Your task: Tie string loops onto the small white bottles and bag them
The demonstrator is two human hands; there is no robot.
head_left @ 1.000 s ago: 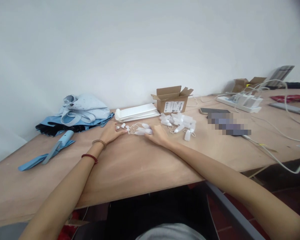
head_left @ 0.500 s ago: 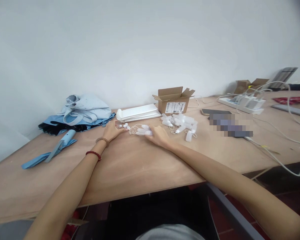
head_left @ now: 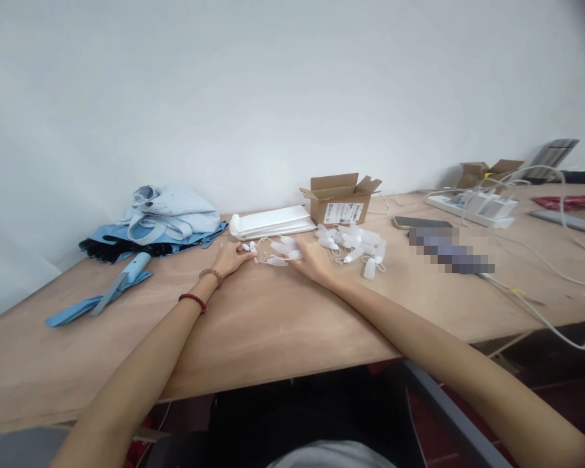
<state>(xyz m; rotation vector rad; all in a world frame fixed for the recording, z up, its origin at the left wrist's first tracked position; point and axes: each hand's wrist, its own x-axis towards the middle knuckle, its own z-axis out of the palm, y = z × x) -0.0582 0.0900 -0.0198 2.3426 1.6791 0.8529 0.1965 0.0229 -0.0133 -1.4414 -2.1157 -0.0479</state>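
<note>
My left hand (head_left: 230, 259) is closed, with thumb and fingertips around a few small white caps (head_left: 250, 247) just above the tabletop. Pale cords (head_left: 264, 241) run from these toward several small translucent plastic bottles (head_left: 286, 247). My right hand (head_left: 314, 261) has its fingers wrapped against the bottles' right ends; its fingertips are partly hidden behind them. To the right of this hand lies a loose pile of similar translucent bottles (head_left: 358, 237), some with cord loops. One single bottle (head_left: 369, 268) sits at the front of the pile.
Behind my hands lies a flat white packet (head_left: 272, 221), beside an open cardboard box (head_left: 344, 205). A folded light-blue cloth and umbrella (head_left: 170, 218) are at the left, with a blue handle (head_left: 135, 266). A phone (head_left: 422, 222), power strip (head_left: 482, 209) and white cables occupy the right.
My left hand has moved slightly right and closed on the small white caps, which lay loose by its fingertips before. My right hand stays at the bottles, which have spread apart a little.
</note>
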